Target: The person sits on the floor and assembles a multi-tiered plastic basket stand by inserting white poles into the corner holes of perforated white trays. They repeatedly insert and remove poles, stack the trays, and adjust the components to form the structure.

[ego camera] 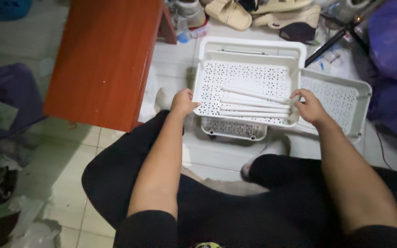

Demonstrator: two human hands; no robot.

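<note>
Pale floor tiles carry stacked white perforated trays beside a red-brown desk. Held level, the top tray has its left edge gripped by the left hand, fingers curled. Four white rods (long axes left to right) lie inside, their right ends pinched by the right hand.

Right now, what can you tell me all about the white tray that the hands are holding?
The tray is white and looks like plastic, a rectangle with raised walls and a floor pierced all over with small flower-shaped holes. It is tilted, its far wall higher. The left hand grips its near left corner and the right hand its right side. Several white tubes lie loose inside, near the front edge. A second tray sits at its right, and a third shows beneath it.
</note>
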